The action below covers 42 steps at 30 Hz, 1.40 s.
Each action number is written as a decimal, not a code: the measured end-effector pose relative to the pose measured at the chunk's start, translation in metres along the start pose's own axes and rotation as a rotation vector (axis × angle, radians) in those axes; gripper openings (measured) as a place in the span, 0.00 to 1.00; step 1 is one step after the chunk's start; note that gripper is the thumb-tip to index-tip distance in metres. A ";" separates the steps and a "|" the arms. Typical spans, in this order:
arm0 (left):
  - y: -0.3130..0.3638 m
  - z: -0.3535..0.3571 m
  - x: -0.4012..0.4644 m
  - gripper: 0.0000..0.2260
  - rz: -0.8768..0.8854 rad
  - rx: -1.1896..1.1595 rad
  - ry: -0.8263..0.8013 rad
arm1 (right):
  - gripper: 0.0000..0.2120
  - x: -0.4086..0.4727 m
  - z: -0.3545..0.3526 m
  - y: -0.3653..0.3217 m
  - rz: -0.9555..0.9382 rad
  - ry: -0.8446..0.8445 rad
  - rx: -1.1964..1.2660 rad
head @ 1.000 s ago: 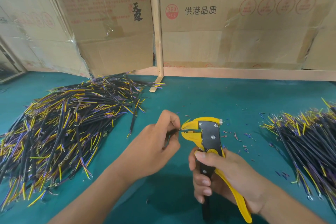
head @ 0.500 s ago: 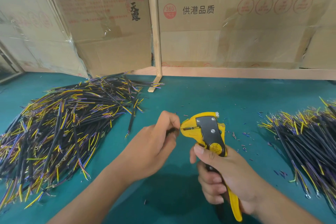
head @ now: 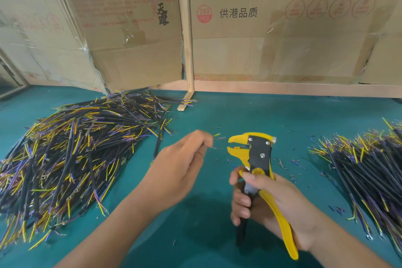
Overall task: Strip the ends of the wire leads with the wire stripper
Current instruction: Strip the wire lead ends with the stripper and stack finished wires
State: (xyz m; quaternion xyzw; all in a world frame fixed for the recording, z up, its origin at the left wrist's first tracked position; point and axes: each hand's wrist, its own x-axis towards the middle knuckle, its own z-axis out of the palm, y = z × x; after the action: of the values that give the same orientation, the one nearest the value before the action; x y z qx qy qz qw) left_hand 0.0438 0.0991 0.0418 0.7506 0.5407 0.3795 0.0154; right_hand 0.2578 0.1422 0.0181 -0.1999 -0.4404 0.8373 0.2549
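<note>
My right hand grips the handles of a yellow and black wire stripper, its jaws parted and pointing left. My left hand pinches a wire lead between thumb and fingers; only the thin coloured ends stick out toward the jaws, a short gap away from them. Most of that lead is hidden inside my hand. A big pile of black leads with yellow and purple ends lies on the left of the green table. Another pile lies on the right.
Small bits of stripped insulation are scattered on the table around the stripper. Cardboard boxes and a wooden post close off the back edge of the table.
The lead's end has come out of the stripper jaws, and my left hand has drawn it slightly left. The jaws have opened and the handles have spread apart.
</note>
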 end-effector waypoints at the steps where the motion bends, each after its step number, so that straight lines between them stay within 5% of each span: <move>1: 0.001 0.000 0.000 0.05 0.008 -0.003 -0.006 | 0.14 -0.001 0.000 0.001 0.012 -0.022 -0.012; 22: 0.012 0.008 -0.003 0.06 -0.030 -0.015 -0.087 | 0.18 0.004 -0.001 0.008 0.055 -0.174 0.010; 30: 0.014 0.008 -0.003 0.07 -0.035 -0.072 -0.082 | 0.23 0.002 0.000 0.008 0.046 -0.066 -0.140; 38: 0.014 0.011 -0.003 0.07 -0.033 -0.135 -0.068 | 0.17 -0.001 0.007 0.007 0.072 -0.036 -0.113; 42: 0.011 0.013 -0.004 0.09 -0.048 -0.169 -0.072 | 0.25 -0.001 0.010 0.003 0.023 0.030 -0.239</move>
State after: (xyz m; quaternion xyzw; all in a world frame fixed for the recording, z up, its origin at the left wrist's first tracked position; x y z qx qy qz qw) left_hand 0.0598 0.0962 0.0351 0.7468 0.5235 0.3960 0.1072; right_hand 0.2523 0.1341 0.0213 -0.2466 -0.5309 0.7785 0.2264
